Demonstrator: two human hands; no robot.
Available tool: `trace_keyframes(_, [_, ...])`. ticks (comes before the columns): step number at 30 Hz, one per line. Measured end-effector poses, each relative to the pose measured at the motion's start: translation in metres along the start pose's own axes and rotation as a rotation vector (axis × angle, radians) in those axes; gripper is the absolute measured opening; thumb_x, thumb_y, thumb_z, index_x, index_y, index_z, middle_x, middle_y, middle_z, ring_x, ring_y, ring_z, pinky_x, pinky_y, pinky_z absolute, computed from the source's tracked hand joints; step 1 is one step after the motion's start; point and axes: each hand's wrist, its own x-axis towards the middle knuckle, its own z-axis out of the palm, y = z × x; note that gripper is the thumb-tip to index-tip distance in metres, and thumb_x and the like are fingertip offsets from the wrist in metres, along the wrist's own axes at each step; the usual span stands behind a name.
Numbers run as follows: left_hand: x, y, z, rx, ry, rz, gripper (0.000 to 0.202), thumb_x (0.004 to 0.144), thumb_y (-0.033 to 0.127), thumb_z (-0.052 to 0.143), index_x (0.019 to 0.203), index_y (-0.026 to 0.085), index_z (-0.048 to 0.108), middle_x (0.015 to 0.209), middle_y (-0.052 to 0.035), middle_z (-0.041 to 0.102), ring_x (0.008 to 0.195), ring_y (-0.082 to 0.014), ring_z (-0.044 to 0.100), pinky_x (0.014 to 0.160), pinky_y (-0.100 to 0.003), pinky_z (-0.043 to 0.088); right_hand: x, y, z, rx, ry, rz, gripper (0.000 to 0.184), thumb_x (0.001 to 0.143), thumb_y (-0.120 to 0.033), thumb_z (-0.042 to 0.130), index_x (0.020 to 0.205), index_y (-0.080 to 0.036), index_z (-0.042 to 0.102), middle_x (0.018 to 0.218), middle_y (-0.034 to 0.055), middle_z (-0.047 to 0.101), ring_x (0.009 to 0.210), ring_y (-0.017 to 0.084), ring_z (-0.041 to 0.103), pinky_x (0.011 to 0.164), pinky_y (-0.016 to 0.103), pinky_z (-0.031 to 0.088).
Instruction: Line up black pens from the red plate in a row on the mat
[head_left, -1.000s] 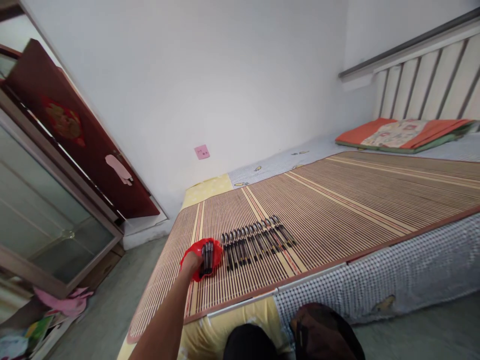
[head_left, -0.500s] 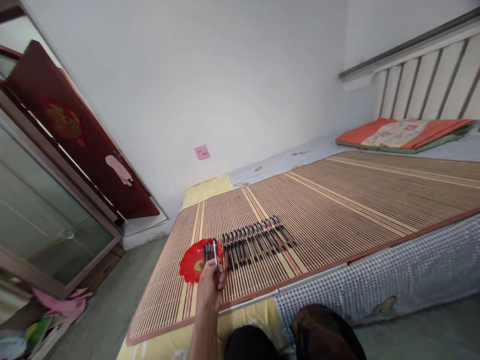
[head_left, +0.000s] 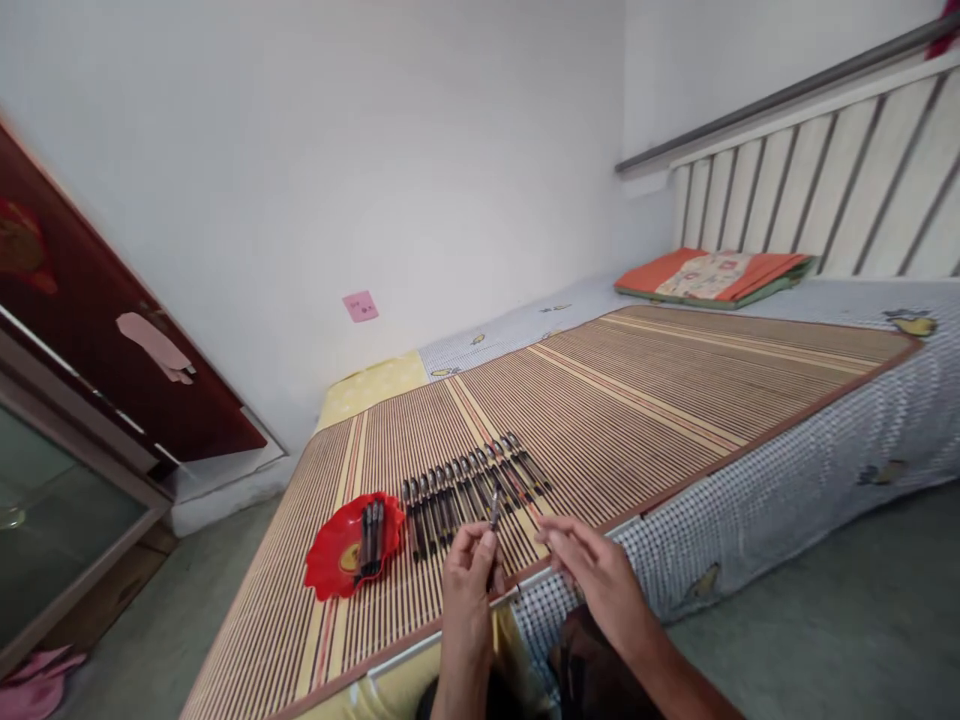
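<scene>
My left hand (head_left: 471, 570) is closed round a pen (head_left: 494, 508), held upright over the near edge of the striped bamboo mat (head_left: 645, 400). My right hand (head_left: 592, 570) hovers just right of it, fingers spread and holding nothing. Beyond the hands, a row of several dark pens (head_left: 472, 485) lies side by side on the mat. Left of the row sits a red dish (head_left: 334, 555) with a few more pens (head_left: 371, 525) in it.
The mat covers a bed with a checked sheet (head_left: 787, 490). A folded orange cushion (head_left: 712, 275) lies at the far end by a slatted headboard (head_left: 825, 190). A dark red door (head_left: 112, 340) and a glass cabinet (head_left: 52, 500) stand at left. Grey floor runs beside the bed.
My left hand took a pen from the red dish and drew it back toward me. My right hand came into view. The camera turned to the right.
</scene>
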Motion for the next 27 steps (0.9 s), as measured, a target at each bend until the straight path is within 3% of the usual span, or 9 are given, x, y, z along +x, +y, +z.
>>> trace_keyframes(3, [-0.003, -0.012, 0.024, 0.008, -0.128, -0.06, 0.043, 0.079, 0.057, 0.077, 0.085, 0.018, 0.059, 0.06, 0.0084, 0.053, 0.04, -0.0027, 0.033, 0.041, -0.018, 0.022, 0.032, -0.023, -0.014, 0.144, -0.018, 0.022, 0.058, 0.078, -0.062, 0.073, 0.114, -0.016, 0.073, 0.095, 0.0089, 0.074, 0.071, 0.015, 0.062, 0.061, 0.026, 0.051])
trace_keyframes(7, [-0.001, -0.029, 0.047, -0.036, -0.229, -0.148, 0.049, 0.075, 0.062, 0.079, 0.081, 0.019, 0.055, 0.055, 0.0107, 0.045, 0.042, -0.0035, 0.027, 0.041, -0.018, 0.017, 0.044, -0.017, -0.02, 0.12, -0.027, 0.039, 0.052, 0.073, -0.063, 0.076, 0.094, -0.016, 0.075, 0.081, 0.0045, 0.072, 0.064, 0.014, 0.059, 0.057, 0.024, 0.049])
trace_keyframes(11, [0.009, -0.041, 0.058, -0.074, -0.346, -0.217, 0.05, 0.074, 0.061, 0.081, 0.078, 0.019, 0.054, 0.05, 0.011, 0.043, 0.041, -0.0032, 0.026, 0.041, -0.018, 0.016, 0.056, -0.003, -0.045, 0.119, 0.168, 0.005, 0.048, 0.073, -0.061, 0.077, 0.089, -0.015, 0.074, 0.078, 0.0041, 0.071, 0.06, 0.011, 0.054, 0.055, 0.023, 0.045])
trace_keyframes(14, [0.022, -0.048, 0.063, -0.131, -0.428, -0.296, 0.049, 0.073, 0.059, 0.082, 0.078, 0.018, 0.054, 0.05, 0.0102, 0.046, 0.039, -0.0025, 0.023, 0.039, -0.02, 0.012, 0.085, 0.0, -0.077, 0.2, 0.351, -0.036, 0.048, 0.072, -0.058, 0.08, 0.091, -0.015, 0.075, 0.086, 0.006, 0.072, 0.064, 0.011, 0.055, 0.057, 0.023, 0.045])
trace_keyframes(17, [0.04, -0.056, 0.067, -0.226, -0.516, -0.377, 0.045, 0.073, 0.053, 0.083, 0.081, 0.018, 0.056, 0.053, 0.0074, 0.051, 0.039, -0.0029, 0.026, 0.039, -0.02, 0.011, 0.129, 0.005, -0.094, 0.112, 0.299, -0.028, 0.049, 0.071, -0.055, 0.08, 0.096, -0.013, 0.078, 0.079, 0.004, 0.069, 0.06, 0.01, 0.051, 0.052, 0.022, 0.038])
trace_keyframes(19, [0.05, -0.062, 0.067, -0.294, -0.575, -0.425, 0.044, 0.071, 0.049, 0.085, 0.082, 0.016, 0.058, 0.055, 0.0052, 0.053, 0.04, -0.0035, 0.031, 0.039, -0.02, 0.014, 0.164, 0.013, -0.091, -0.036, 0.198, 0.007, 0.044, 0.072, -0.051, 0.079, 0.095, -0.012, 0.079, 0.067, 0.0005, 0.066, 0.056, 0.01, 0.047, 0.05, 0.022, 0.034])
trace_keyframes(22, [0.056, -0.073, 0.062, -0.379, -0.628, -0.479, 0.046, 0.067, 0.049, 0.088, 0.082, 0.016, 0.06, 0.055, 0.0043, 0.054, 0.04, -0.0039, 0.035, 0.038, -0.02, 0.015, 0.215, 0.027, -0.071, -0.22, 0.07, 0.012, 0.03, 0.072, -0.038, 0.079, 0.087, -0.012, 0.079, 0.072, 0.0032, 0.071, 0.064, 0.013, 0.058, 0.059, 0.024, 0.042])
trace_keyframes(25, [0.049, -0.083, 0.057, -0.472, -0.64, -0.529, 0.045, 0.064, 0.046, 0.09, 0.082, 0.017, 0.061, 0.063, 0.0017, 0.061, 0.04, -0.0033, 0.04, 0.037, -0.02, 0.015, 0.26, 0.04, -0.048, -0.432, 0.098, 0.031, 0.022, 0.067, -0.024, 0.083, 0.082, -0.009, 0.076, 0.077, 0.0072, 0.074, 0.068, 0.015, 0.064, 0.064, 0.025, 0.045])
trace_keyframes(27, [0.043, -0.087, 0.055, -0.546, -0.67, -0.565, 0.042, 0.065, 0.041, 0.091, 0.082, 0.016, 0.063, 0.067, -0.0002, 0.064, 0.041, -0.0034, 0.044, 0.036, -0.019, 0.017, 0.284, 0.048, -0.038, -0.628, 0.127, 0.031, 0.021, 0.067, -0.023, 0.084, 0.079, -0.008, 0.075, 0.074, 0.0069, 0.073, 0.066, 0.014, 0.063, 0.063, 0.024, 0.043])
